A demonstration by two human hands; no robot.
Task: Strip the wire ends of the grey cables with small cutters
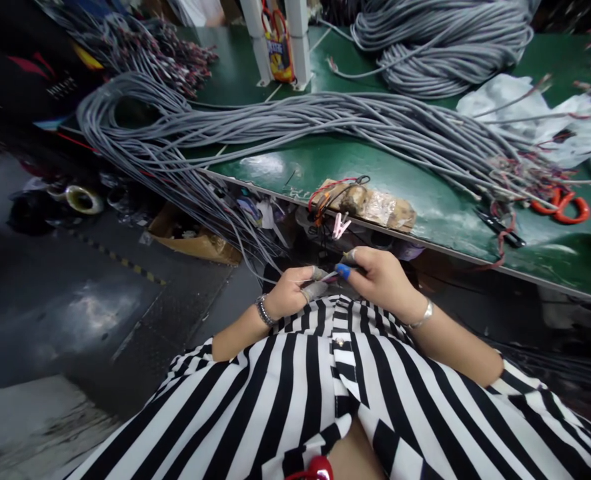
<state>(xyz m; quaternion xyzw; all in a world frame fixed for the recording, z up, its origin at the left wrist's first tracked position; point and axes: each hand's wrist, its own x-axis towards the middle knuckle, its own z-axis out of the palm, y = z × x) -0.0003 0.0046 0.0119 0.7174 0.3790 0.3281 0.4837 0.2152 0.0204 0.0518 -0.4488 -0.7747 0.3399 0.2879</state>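
Observation:
Close to my waist, just off the table's front edge, both hands meet at the end of a grey cable [329,275]. My left hand [295,290] pinches the cable between taped fingertips. From the other side my right hand [378,277] is closed on the cable's tip, with blue tape round the thumb. Thin coloured wires seem to show between the hands, too small to make out clearly. The cable appears to run left towards the long bundle of grey cables [295,120] that lies across the green table [270,163] and droops over its edge.
On the table's edge lies a wooden block [388,210] with wires, a pink clip [341,225] hanging by it. Red-handled scissors [570,208] and black-handled cutters [500,228] lie right. Coiled cable [440,50] and plastic bags [520,107] sit behind; a cardboard box [195,243] stands below left.

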